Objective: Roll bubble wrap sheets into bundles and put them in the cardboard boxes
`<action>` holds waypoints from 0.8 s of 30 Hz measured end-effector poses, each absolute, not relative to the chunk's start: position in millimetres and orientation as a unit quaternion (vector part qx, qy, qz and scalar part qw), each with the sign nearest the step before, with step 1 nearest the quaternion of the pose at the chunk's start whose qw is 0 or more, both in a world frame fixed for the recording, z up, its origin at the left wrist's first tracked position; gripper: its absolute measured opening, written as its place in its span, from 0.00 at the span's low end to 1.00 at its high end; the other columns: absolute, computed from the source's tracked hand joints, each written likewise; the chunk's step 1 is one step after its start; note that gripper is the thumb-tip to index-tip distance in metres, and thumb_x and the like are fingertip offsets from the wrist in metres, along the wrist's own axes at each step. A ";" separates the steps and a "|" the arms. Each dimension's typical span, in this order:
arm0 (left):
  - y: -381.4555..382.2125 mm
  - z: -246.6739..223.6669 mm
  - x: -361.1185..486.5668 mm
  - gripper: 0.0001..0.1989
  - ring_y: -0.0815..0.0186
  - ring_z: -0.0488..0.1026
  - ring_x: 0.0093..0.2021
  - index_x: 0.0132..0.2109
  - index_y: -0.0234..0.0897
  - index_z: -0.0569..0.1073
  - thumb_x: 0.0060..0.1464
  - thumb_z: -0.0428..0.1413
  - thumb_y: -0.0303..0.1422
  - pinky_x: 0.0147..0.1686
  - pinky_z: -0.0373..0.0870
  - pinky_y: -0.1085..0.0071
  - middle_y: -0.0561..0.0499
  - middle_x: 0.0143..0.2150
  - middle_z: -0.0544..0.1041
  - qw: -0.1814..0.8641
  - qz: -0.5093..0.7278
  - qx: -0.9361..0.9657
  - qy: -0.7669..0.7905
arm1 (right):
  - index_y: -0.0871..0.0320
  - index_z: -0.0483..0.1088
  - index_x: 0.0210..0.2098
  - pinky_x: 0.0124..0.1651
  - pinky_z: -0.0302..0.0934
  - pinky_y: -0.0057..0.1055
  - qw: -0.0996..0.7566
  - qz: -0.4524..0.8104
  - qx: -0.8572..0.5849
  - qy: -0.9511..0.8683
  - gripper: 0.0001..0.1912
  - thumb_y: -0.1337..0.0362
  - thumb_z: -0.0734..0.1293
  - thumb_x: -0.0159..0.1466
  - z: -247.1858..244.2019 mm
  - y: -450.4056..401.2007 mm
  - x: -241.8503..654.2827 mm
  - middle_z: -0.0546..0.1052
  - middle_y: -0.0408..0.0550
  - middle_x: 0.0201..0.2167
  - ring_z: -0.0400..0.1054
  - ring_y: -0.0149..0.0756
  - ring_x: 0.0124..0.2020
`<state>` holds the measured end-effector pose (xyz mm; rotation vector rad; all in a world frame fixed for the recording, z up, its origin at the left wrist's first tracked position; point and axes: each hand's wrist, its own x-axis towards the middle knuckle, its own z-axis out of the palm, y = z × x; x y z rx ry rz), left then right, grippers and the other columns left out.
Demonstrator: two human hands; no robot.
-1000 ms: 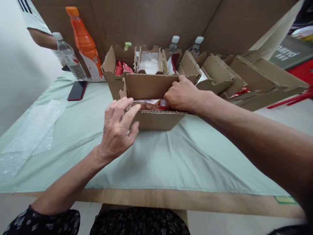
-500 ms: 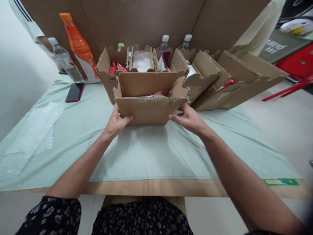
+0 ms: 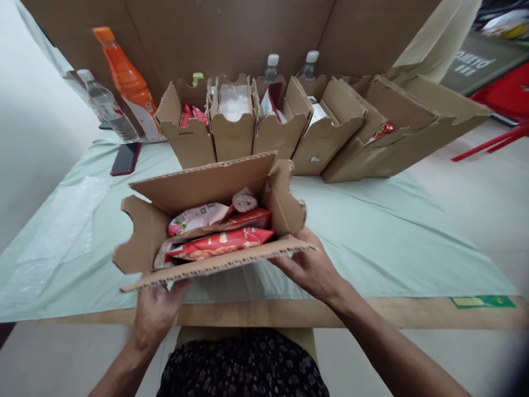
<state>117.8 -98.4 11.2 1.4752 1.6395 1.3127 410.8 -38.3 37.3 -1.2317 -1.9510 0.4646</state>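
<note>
An open-topped cardboard box point(image 3: 202, 176) is held above the front of the cloth-covered table, tilted so that its inside shows. Red snack packets point(image 3: 223, 242) lie in it, along with a pink and white packet point(image 3: 200, 216) and a rolled-up wrapper point(image 3: 244, 200). My left hand point(image 3: 159, 306) grips the box's near left corner from below, its fingers partly hidden under the front wall. At the right end, my right hand point(image 3: 308, 264) clasps the near corner, thumb along the front and the other fingers behind the cardboard.
Several cardboard boxes point(image 3: 233, 135) with packets stand in a row at the back. To their left are an orange bottle point(image 3: 132, 82), a clear bottle point(image 3: 109, 107) and a phone point(image 3: 125, 159). Bubble wrap point(image 3: 61, 237) lies at the left. A tall cardboard panel point(image 3: 231, 36) rises behind.
Both hands have pulled the cardboard box away from the row, toward me and to the left. It is now turned at an angle and tipped, with its packets in view.
</note>
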 end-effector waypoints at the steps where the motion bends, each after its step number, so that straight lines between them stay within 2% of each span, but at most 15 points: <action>1: -91.8 14.3 115.8 0.22 0.48 0.76 0.61 0.55 0.40 0.77 0.57 0.66 0.43 0.64 0.74 0.53 0.43 0.54 0.81 0.283 0.505 0.543 0.608 | 0.53 0.76 0.47 0.48 0.73 0.44 0.390 0.194 -0.466 -0.770 0.22 0.42 0.66 0.69 41.6 -30.3 403.0 0.80 0.53 0.45 0.75 0.47 0.45; 3: -69.0 21.3 119.0 0.24 0.49 0.76 0.62 0.57 0.37 0.75 0.57 0.66 0.43 0.66 0.71 0.52 0.41 0.58 0.79 0.292 0.543 0.538 0.575 | 0.55 0.76 0.49 0.49 0.72 0.44 0.414 0.210 -0.445 -0.766 0.22 0.44 0.67 0.69 49.6 -12.5 394.4 0.80 0.54 0.47 0.75 0.47 0.46; 6: -38.9 28.8 139.8 0.29 0.49 0.75 0.63 0.61 0.36 0.72 0.56 0.65 0.43 0.68 0.69 0.51 0.40 0.60 0.79 0.290 0.564 0.558 0.536 | 0.56 0.76 0.41 0.45 0.71 0.43 0.443 0.197 -0.481 -0.731 0.20 0.44 0.69 0.67 52.5 -3.2 404.9 0.80 0.51 0.39 0.73 0.45 0.39; 9: -47.5 29.0 165.5 0.21 0.50 0.79 0.58 0.57 0.38 0.76 0.59 0.63 0.41 0.64 0.73 0.51 0.43 0.50 0.83 0.284 0.515 0.617 0.523 | 0.54 0.74 0.33 0.36 0.67 0.40 0.465 0.144 -0.544 -0.683 0.18 0.46 0.71 0.65 42.3 -31.5 434.2 0.77 0.48 0.31 0.70 0.43 0.32; 11: -71.8 25.5 173.0 0.13 0.51 0.82 0.49 0.51 0.42 0.80 0.62 0.61 0.38 0.56 0.80 0.52 0.46 0.40 0.84 0.292 0.468 0.662 0.507 | 0.53 0.73 0.31 0.33 0.66 0.39 0.481 0.108 -0.558 -0.667 0.15 0.49 0.73 0.64 33.5 -61.6 448.3 0.77 0.48 0.30 0.71 0.44 0.31; 14: -100.3 18.2 163.2 0.12 0.50 0.83 0.46 0.51 0.43 0.80 0.61 0.62 0.37 0.51 0.83 0.53 0.47 0.35 0.82 0.293 0.440 0.675 0.515 | 0.52 0.74 0.35 0.36 0.69 0.43 0.472 0.111 -0.549 -0.681 0.09 0.54 0.72 0.64 24.9 -86.4 443.2 0.77 0.50 0.32 0.72 0.47 0.34; 16: -97.5 14.0 150.6 0.17 0.49 0.81 0.51 0.55 0.41 0.78 0.60 0.63 0.38 0.57 0.80 0.52 0.46 0.40 0.83 0.277 0.448 0.640 0.560 | 0.52 0.75 0.41 0.45 0.71 0.48 0.480 0.136 -0.542 -0.676 0.11 0.53 0.72 0.64 22.4 -76.4 426.8 0.78 0.53 0.38 0.74 0.50 0.41; 19: -66.6 9.1 139.1 0.25 0.48 0.75 0.63 0.61 0.38 0.73 0.58 0.64 0.39 0.68 0.68 0.47 0.41 0.55 0.80 0.254 0.483 0.598 0.586 | 0.55 0.73 0.50 0.58 0.68 0.52 0.510 0.172 -0.523 -0.661 0.20 0.50 0.72 0.64 19.7 -36.7 405.0 0.78 0.56 0.48 0.73 0.52 0.52; 21: -44.5 5.4 139.8 0.27 0.48 0.71 0.66 0.61 0.37 0.71 0.57 0.64 0.40 0.70 0.64 0.46 0.38 0.61 0.77 0.255 0.503 0.593 0.575 | 0.55 0.73 0.50 0.58 0.68 0.51 0.521 0.185 -0.516 -0.654 0.21 0.49 0.72 0.64 15.5 -13.4 401.8 0.78 0.55 0.49 0.73 0.50 0.52; 24: -28.6 -2.6 148.7 0.29 0.50 0.72 0.64 0.63 0.38 0.68 0.56 0.63 0.38 0.68 0.65 0.48 0.39 0.62 0.75 0.274 0.506 0.587 0.569 | 0.55 0.72 0.50 0.53 0.70 0.48 0.508 0.201 -0.526 -0.652 0.22 0.48 0.71 0.64 2.8 -1.3 413.4 0.79 0.53 0.48 0.73 0.47 0.49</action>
